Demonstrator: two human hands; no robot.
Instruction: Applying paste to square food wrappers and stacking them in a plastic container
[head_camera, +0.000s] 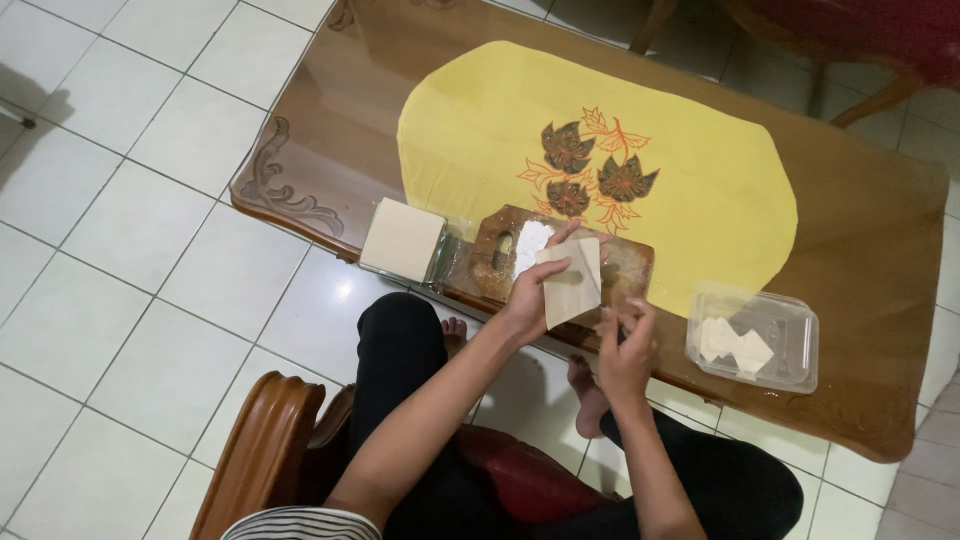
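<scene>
Your left fingers (545, 272) pinch a pale wrapper (574, 285) at its edge, held above the board (620, 265) on the bench (330, 140). Your right hand (626, 350) is half-curled, seemingly empty. The wrapper looks thin, limp and tearable; support it flat from beneath.

The surface (860, 300) is showing a glossy reddish-brown wood finish with carved scrollwork at its left near edge. A yellow oval cloth (700, 190) is lying across it, bearing dark brown leaves outlined in orange at its centre. The stack of wrappers (402, 238) at the left is appearing pale cream. The wooden board (495, 262) is showing brown with white dusting. The sheet (573, 283) in the left hand (528, 300) is appearing cream. The clear container (752, 335) at the right is holding cream folded pieces. The floor (120, 200) is showing white tiles.
</scene>
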